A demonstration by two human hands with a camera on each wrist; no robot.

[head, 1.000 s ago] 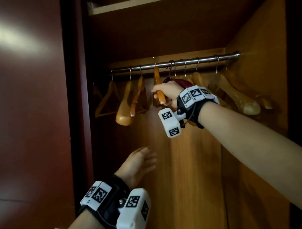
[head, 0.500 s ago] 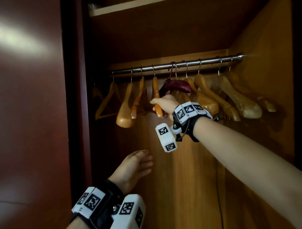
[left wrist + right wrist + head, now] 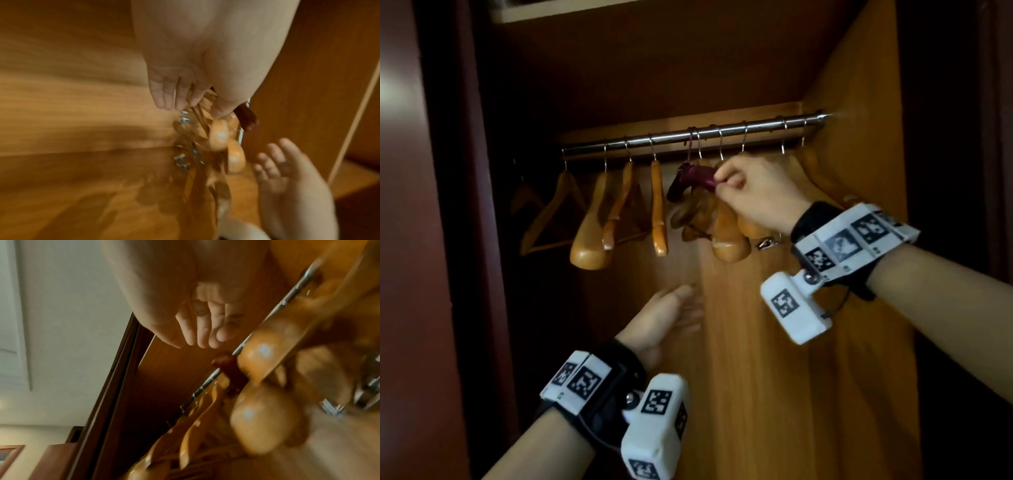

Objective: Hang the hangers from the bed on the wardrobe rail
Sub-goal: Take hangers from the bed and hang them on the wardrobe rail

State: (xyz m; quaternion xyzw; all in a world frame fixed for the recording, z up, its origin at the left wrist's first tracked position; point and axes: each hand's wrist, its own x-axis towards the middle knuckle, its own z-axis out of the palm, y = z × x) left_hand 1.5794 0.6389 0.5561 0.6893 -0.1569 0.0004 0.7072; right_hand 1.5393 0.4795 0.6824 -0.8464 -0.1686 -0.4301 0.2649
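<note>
A chrome wardrobe rail (image 3: 671, 137) carries several wooden hangers (image 3: 592, 222) and one dark red padded hanger (image 3: 690, 181). My right hand (image 3: 720, 181) is raised to the rail and pinches the right end of the red hanger between thumb and fingers. The right wrist view shows the fingers (image 3: 197, 335) just above the red hanger (image 3: 228, 368), with blurred wooden hangers (image 3: 265, 423) close by. A slim wooden hanger (image 3: 659, 212) hangs free just left of the red one. My left hand (image 3: 685, 308) floats open below the hangers and holds nothing. The left wrist view shows its spread fingers (image 3: 273, 155).
The wardrobe's wooden back panel (image 3: 774, 377) and right side wall (image 3: 859, 85) close in the space. A dark red door (image 3: 407, 240) stands at the left. A shelf edge (image 3: 551, 10) runs above the rail. Metal clips (image 3: 767, 243) dangle from hangers under my right hand.
My right hand let go of the slim wooden hanger, which now hangs on the rail, and moved right and up to the red hanger. The left hand stayed low and open.
</note>
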